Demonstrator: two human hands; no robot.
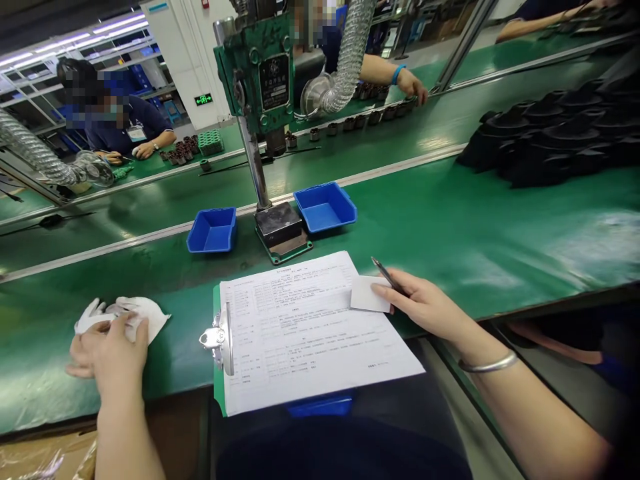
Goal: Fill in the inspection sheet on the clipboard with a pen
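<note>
Green worktop (430, 227) spans my view, its near edge crossed at lower centre by the clipboard (219, 395). At left, the left hand (117, 350) bends its fingers over a crumpled white bundle (154, 316); I can't tell if they pinch. Right of centre, the right hand (425, 303) pinches a white card (364, 297) and pen (386, 275) over the paper (300, 333). Beyond, blue bins (325, 217) flank the press (275, 87); green surface stretches rightward to black parts (555, 143).

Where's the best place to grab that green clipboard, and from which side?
Likely the left edge of the clipboard, on the near side of the metal clip, coming from the left with the left hand. A green strip shows bare there, whereas paper covers the right side, where the right hand holds a white card.
</note>
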